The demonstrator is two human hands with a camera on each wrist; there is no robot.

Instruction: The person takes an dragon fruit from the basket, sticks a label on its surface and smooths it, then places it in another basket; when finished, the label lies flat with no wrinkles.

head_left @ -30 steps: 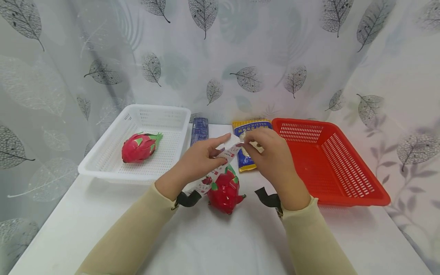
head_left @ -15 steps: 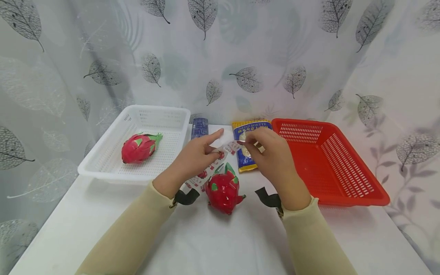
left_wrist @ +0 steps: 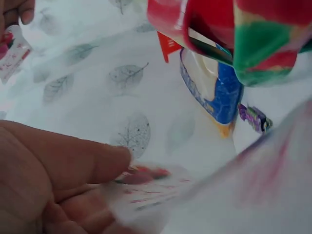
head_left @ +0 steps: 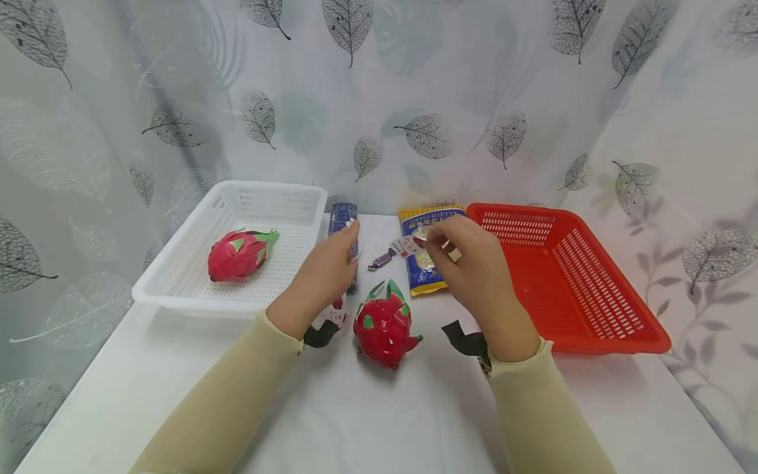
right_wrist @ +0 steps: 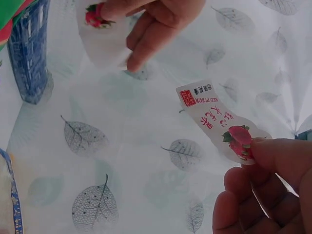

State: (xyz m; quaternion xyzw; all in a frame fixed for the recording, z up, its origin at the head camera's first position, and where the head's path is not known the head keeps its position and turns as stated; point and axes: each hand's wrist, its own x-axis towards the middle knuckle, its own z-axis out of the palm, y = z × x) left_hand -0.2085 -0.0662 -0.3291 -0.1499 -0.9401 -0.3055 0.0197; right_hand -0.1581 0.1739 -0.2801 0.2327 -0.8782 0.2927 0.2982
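My right hand (head_left: 474,280) pinches a small white sticker (right_wrist: 207,114) between thumb and fingertips; the right wrist view shows "RED PITAYA" and a red fruit printed on it. Over to the left, my left hand (head_left: 320,276) pinches a strip of stickers (left_wrist: 151,190) under its thumb. Part of that strip hangs below the hand in the head view and is blurred in the left wrist view. On the table between my wrists lies a glossy red dragon fruit (head_left: 385,332) with green tips, touched by neither hand.
A second dragon fruit (head_left: 238,257) lies in the white basket (head_left: 172,289) at left. At right stands a red basket (head_left: 527,276). Behind the hands are a blue packet (head_left: 343,216), a purple-wrapped candy (head_left: 381,261) and a blue-yellow orecchiette bag (head_left: 423,280).
The sticker has come away from the strip and stays in my right hand. My left hand has drawn back leftward with the strip, uncovering the candy.
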